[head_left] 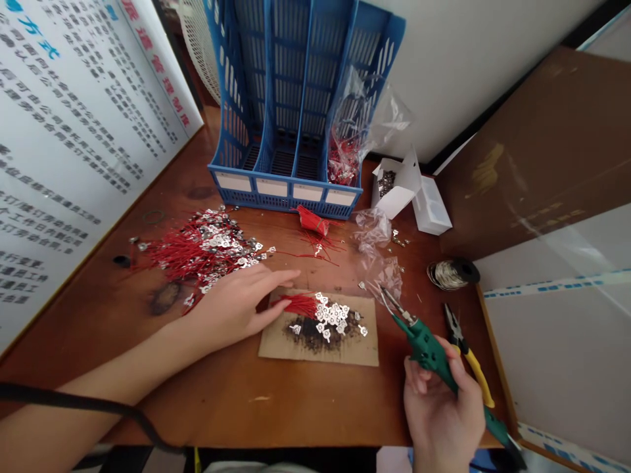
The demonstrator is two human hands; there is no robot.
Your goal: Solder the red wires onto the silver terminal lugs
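Observation:
My right hand (444, 401) is wrapped round a green soldering gun (430, 355), whose metal tip points up and left toward the scorched cardboard. My left hand (241, 299) has its fingers stretched out and apart, beside the left edge of the cardboard (362, 348). Its thumb tip is close to the ends of a bundle of red wires (300, 304); whether it touches them I cannot tell. Silvery metal tabs (332, 315) lie at the bundle's right end, over the dark burn mark. Behind my left hand spreads a large heap of red wires with metal tabs (202, 243).
A blue file rack (286, 187) stands at the back, with a plastic bag of wired parts (345, 157). To its right is a white box of metal pieces (394, 197). A solder spool (451, 274) and yellow-handled pliers (470, 361) lie right. A black cable (98, 404) crosses my left forearm.

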